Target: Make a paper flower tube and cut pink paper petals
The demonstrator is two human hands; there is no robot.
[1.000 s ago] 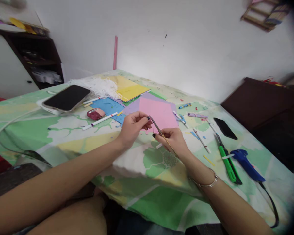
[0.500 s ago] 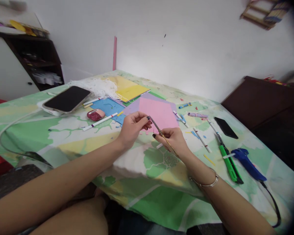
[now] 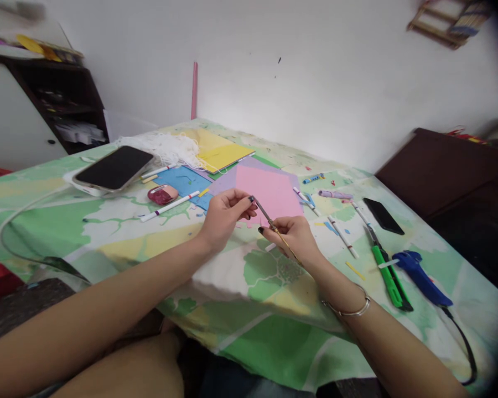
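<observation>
My right hand (image 3: 294,237) is closed round a slim pair of scissors (image 3: 265,212), seen nearly edge-on, with a dark metal blade and gold-coloured handles. Its blade slants up and left to my left hand (image 3: 229,213), whose thumb and fingers are pinched together at the tip. Whatever lies between those fingertips is too small to make out. Beneath and behind both hands lies a pink paper sheet (image 3: 265,188) on top of a lilac sheet (image 3: 224,179).
A phone (image 3: 113,167), a pink-and-red case (image 3: 162,194) and white yarn (image 3: 161,148) lie left. Yellow paper (image 3: 226,156) is behind. Several markers (image 3: 342,236), a green box cutter (image 3: 388,276), a blue glue gun (image 3: 423,277) and a black phone (image 3: 382,216) lie right.
</observation>
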